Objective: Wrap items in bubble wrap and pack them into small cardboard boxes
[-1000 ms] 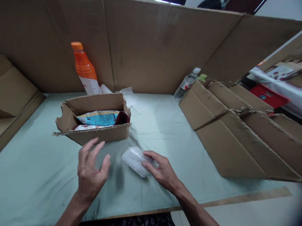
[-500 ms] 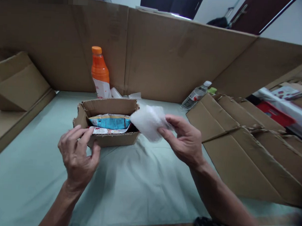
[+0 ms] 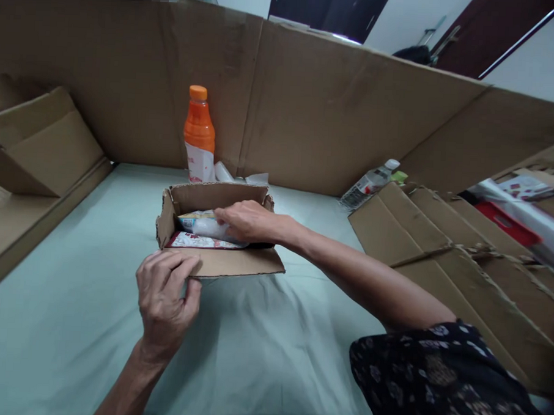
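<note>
A small open cardboard box (image 3: 213, 195) stands on the cloth-covered table. My left hand (image 3: 167, 291) is closed on its front flap (image 3: 238, 262), thumb below and fingers above, near the left corner. Reaching in from the right, my right hand (image 3: 251, 221) is inside the box with its fingers curled on white bubble wrap (image 3: 207, 229). The wrap lies over a blue and yellow packet (image 3: 187, 221), which is partly hidden. In front of these is a white packet (image 3: 202, 241) with red print.
An orange-capped bottle (image 3: 200, 134) stands behind the box, with white scraps (image 3: 257, 178) beside it. A clear bottle (image 3: 370, 186) leans at the back right near stacked cardboard (image 3: 422, 238). Another open carton (image 3: 45, 142) is at left. A tall cardboard wall (image 3: 327, 106) closes the back.
My right hand has carried the bubble wrap leftward into the box, over the packets. The box's front flap has folded outward, with my left hand on it. The view has shifted slightly.
</note>
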A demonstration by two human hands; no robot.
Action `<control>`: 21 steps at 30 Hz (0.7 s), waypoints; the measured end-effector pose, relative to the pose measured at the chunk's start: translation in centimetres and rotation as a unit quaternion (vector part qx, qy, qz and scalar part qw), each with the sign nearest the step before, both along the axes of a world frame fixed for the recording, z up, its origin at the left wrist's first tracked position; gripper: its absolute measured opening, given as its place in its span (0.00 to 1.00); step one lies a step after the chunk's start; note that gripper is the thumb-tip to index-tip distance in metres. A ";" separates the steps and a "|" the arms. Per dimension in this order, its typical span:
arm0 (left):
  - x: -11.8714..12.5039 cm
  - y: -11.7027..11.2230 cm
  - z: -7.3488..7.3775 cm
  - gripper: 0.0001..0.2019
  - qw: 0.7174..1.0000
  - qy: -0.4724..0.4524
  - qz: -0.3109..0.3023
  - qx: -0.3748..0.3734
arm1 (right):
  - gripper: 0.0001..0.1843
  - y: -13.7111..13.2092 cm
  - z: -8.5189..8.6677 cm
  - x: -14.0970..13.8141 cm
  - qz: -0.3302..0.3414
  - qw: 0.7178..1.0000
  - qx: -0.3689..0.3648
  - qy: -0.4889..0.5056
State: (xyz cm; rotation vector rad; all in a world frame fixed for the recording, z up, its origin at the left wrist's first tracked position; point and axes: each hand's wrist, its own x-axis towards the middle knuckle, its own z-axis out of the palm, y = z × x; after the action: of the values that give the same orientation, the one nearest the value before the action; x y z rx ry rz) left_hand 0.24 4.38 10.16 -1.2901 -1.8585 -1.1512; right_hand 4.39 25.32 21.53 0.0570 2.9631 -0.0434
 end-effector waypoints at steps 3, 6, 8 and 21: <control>-0.1 0.1 -0.1 0.20 1.000 -0.010 -0.006 0.004 | 0.15 -0.2 -0.5 -1.1 0.006 0.995 0.043 -0.087; -0.1 0.0 -0.2 0.20 1.000 -0.015 -0.010 0.005 | 0.18 -0.5 -0.6 -1.5 0.007 0.994 0.059 -0.097; 0.0 -0.1 -0.3 0.19 1.000 -0.015 -0.012 0.005 | 0.22 -0.6 -0.5 -1.5 0.003 0.994 0.055 -0.090; 0.0 0.0 -0.2 0.19 1.000 -0.001 -0.002 0.011 | 0.22 -1.8 -0.3 -3.7 0.034 0.987 0.042 -0.154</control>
State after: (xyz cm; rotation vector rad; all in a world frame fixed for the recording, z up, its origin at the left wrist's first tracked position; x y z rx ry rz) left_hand 0.25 4.34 9.96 -1.2804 -1.8420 -1.1721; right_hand 0.72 23.48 21.20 -0.0236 2.6538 0.0916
